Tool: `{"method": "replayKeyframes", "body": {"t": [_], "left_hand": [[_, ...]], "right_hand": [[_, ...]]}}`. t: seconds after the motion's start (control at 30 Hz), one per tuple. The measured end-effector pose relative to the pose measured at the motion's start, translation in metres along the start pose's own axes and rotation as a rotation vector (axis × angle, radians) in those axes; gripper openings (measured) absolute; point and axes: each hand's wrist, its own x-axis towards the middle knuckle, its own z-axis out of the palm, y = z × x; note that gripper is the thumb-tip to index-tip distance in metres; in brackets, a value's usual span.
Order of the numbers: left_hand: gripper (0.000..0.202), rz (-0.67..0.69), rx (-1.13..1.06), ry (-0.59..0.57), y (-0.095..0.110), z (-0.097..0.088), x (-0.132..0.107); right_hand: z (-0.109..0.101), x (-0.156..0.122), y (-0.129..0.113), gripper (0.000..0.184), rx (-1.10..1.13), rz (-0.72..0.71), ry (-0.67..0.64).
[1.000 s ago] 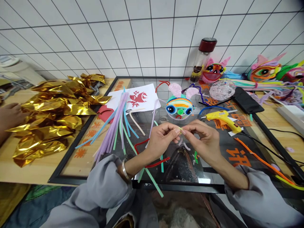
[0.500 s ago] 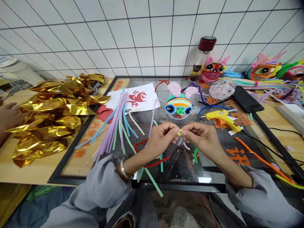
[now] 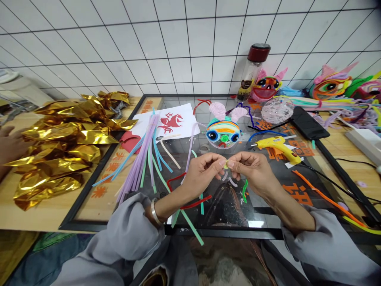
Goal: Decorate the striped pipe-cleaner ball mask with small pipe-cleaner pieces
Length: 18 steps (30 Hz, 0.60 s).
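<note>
Between the fingertips of my left hand (image 3: 205, 172) and my right hand (image 3: 248, 169) is a small yellow piece of pipe cleaner (image 3: 226, 164), pinched from both sides and mostly covered by the fingers. Just beyond them stands a colourful animal head of coiled pipe cleaners (image 3: 224, 131), with pink ears, blue-rimmed eyes and a green nose. Short pale lilac pieces (image 3: 232, 182) lie below my fingers. A bent red pipe cleaner (image 3: 196, 202) passes by my left wrist, and a short green one (image 3: 245, 191) lies under my right hand.
A yellow glue gun (image 3: 278, 149) with a black cord lies at the right, near a dark phone (image 3: 311, 122) and a glass bottle (image 3: 248, 79). Leftward are a bundle of pipe cleaners (image 3: 143, 159), gold foil (image 3: 65, 139) and another person's hand (image 3: 13, 145). Finished heads (image 3: 331, 84) stand at back right.
Both hands stay in nearly the same place, with fingers shifting slightly around the yellow piece. The other person's hand at the left has moved a little. The view has shifted slightly.
</note>
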Motion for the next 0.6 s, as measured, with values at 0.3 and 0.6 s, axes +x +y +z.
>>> {"method": "replayKeyframes", "body": {"t": [0.3,0.6], "left_hand": [[0.025,-0.058,-0.025,0.062,-0.002,0.000,0.003],[0.021,-0.029,0.071,0.044,-0.006,0.000,0.002]], "right_hand": [[-0.009,0.000,-0.001,0.037,-0.043,-0.108,-0.003],[-0.009,-0.001,0.003,0.024,-0.347,-0.262,-0.047]]}}
